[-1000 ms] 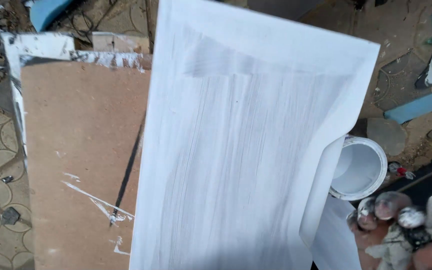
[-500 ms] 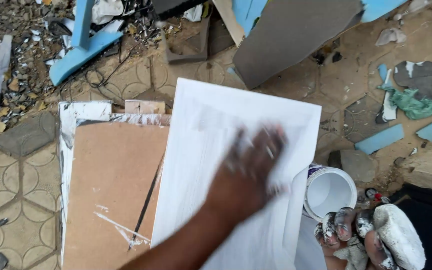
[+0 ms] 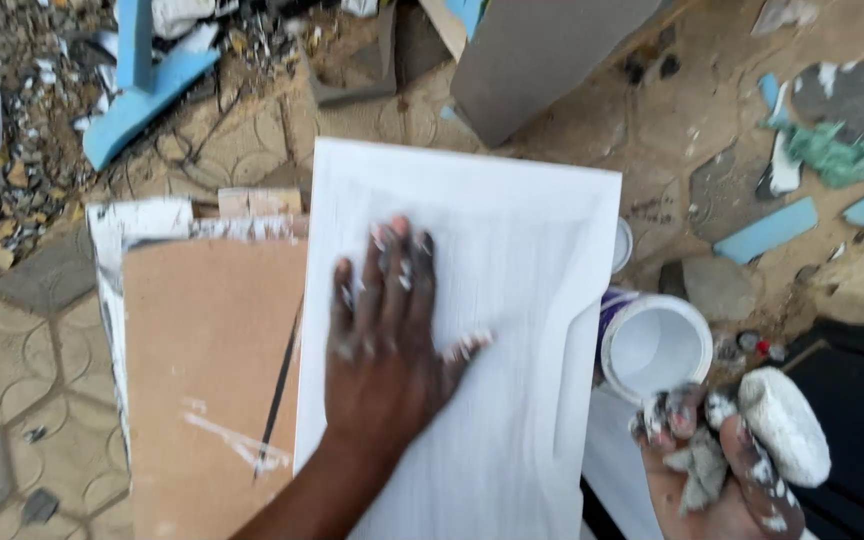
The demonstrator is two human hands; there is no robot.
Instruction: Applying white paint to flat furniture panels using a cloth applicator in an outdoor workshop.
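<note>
A white-painted rectangular panel [image 3: 522,250] lies flat in the middle of the head view, partly over a brown board [image 3: 207,350]. My left hand [image 3: 387,340], flecked with white paint, presses flat on the panel with fingers spread. My right hand [image 3: 717,465] at the lower right grips a small white paint roller [image 3: 782,425] and a grey rag, well off the panel's right edge.
A white paint bucket [image 3: 657,345] stands just right of the panel. Blue wood pieces [image 3: 137,90], a grey slab [image 3: 542,55], rubble and scraps litter the patterned paving [image 3: 22,400] behind and to the left. A black object [image 3: 852,400] sits at the right edge.
The view has pulled back from the panel. My left hand came onto the panel and now rests flat with fingers spread. My right hand with the roller stays at lower right.
</note>
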